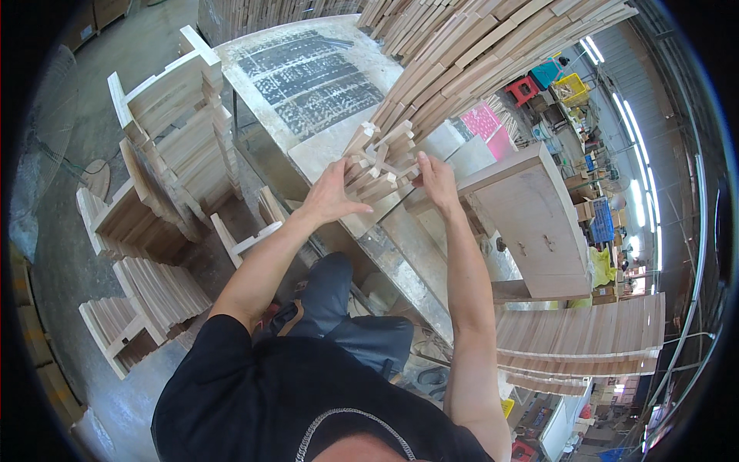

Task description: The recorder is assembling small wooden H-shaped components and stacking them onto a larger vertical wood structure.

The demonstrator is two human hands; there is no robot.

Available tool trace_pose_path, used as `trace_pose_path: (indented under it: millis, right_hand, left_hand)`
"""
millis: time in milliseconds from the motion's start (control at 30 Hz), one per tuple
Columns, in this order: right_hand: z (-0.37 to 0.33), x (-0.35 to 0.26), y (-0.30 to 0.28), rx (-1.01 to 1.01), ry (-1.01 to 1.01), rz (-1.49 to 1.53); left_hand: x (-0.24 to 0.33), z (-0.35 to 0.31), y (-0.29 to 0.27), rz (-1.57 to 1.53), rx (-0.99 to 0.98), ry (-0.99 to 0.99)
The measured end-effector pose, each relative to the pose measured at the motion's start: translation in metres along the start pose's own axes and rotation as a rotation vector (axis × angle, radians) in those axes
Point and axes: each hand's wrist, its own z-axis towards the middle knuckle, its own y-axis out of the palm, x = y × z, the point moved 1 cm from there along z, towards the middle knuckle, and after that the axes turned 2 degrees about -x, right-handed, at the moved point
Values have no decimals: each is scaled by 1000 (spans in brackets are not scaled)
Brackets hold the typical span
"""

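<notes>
A loose cluster of short pale wooden sticks (379,171) stands on the worktable, their ends pointing up at uneven heights. At its left side my left hand (331,196) presses its fingers against the sticks, the thumb stretched out along the near side. My right hand (436,183) clasps the cluster from the right, thumb up against the wood and its other fingers mostly hidden. Between them the two hands hold the sticks together. Just beyond rises a tall stack of long wooden strips (462,65).
Dark marked panels (308,81) lie on the worktable (289,146) at the far left. Right of my hand stands a pale box-shaped machine housing (531,223). Stacked wooden parts (165,292) fill the left floor; a row of wooden boards (581,335) stands at the right.
</notes>
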Motion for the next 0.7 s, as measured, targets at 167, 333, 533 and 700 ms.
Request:
trace_pose_path:
  millis: [167, 333, 533, 700]
  right_hand:
    - [-1, -15, 11, 134, -74, -316]
    - [-4, -4, 10, 135, -19, -301]
    - [-1, 9, 13, 157, 29, -160]
    - [-82, -35, -6, 277, -141, -370]
  left_hand:
    - [7, 3, 17, 62, 109, -61]
    - [-1, 9, 22, 158, 180, -21]
    - [5, 9, 25, 178, 161, -97]
    - [0, 8, 29, 109, 171, -106]
